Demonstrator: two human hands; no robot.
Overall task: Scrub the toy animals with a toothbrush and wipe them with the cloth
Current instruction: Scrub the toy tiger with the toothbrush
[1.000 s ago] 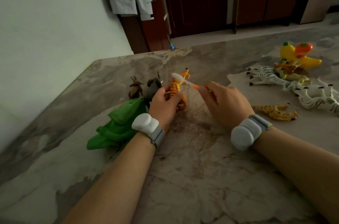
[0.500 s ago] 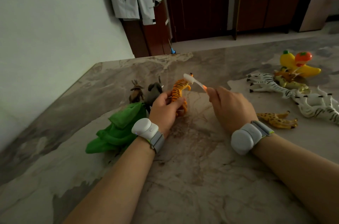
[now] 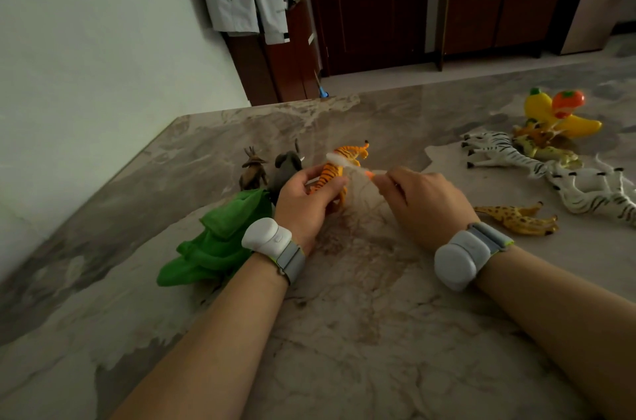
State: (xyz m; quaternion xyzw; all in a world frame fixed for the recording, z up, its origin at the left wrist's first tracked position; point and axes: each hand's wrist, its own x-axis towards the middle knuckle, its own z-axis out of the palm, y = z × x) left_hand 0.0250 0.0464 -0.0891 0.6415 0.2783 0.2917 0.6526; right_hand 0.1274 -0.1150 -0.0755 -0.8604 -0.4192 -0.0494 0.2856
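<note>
My left hand [image 3: 304, 199] grips an orange striped toy tiger [image 3: 339, 161] above the marble table [image 3: 344, 333], the tiger's head pointing away. My right hand [image 3: 423, 202] pinches a white toothbrush [image 3: 347, 163] with an orange grip; its blurred head lies across the tiger's back. A crumpled green cloth [image 3: 220, 240] lies just left of my left wrist. Behind it stand a brown deer toy [image 3: 254, 170] and a grey elephant toy [image 3: 287, 166].
To the right lie a yellow giraffe [image 3: 519, 216], two zebras [image 3: 499, 151] [image 3: 592, 189], a heap of small animals [image 3: 543, 140] and a yellow toy with an orange top [image 3: 557, 111]. A wall runs along the table's left edge; cupboards stand beyond.
The toothbrush head has moved back and forth along the tiger and now sits on its back. My left hand keeps hold of the tiger.
</note>
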